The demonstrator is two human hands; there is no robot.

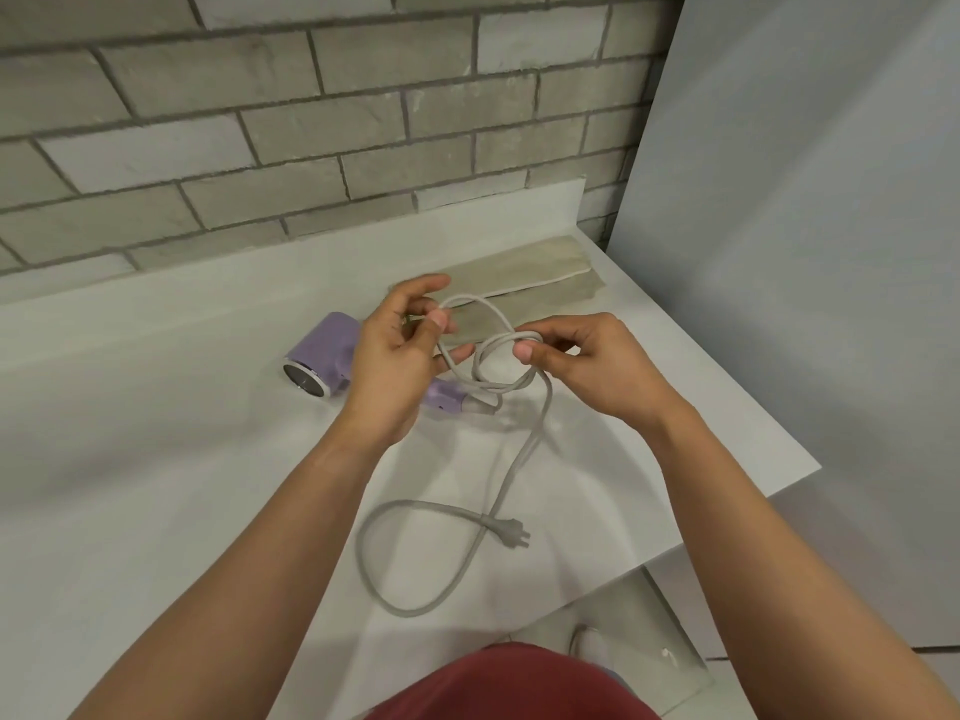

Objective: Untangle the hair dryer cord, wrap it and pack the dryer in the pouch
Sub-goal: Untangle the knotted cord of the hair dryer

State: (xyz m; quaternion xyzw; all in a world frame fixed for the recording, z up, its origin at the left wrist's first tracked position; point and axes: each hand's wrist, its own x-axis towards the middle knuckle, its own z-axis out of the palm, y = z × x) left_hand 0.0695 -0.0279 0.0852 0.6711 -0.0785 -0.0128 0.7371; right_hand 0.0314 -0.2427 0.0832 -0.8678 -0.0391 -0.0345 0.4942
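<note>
Our left hand [395,366] and right hand [597,366] pinch the cord [511,475] beside the dryer [322,356] — pulling apart could cinch it tight.

Left hand [400,350], right hand [582,361] pinch knotted cord [511,459]

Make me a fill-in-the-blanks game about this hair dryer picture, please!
The hair dryer on the counter is coloured ____.
The number of hands pinching the grey cord is ____.
Of the left hand and right hand, the one covering part of the dryer is the ____.
Missing words: purple; two; left.
</note>
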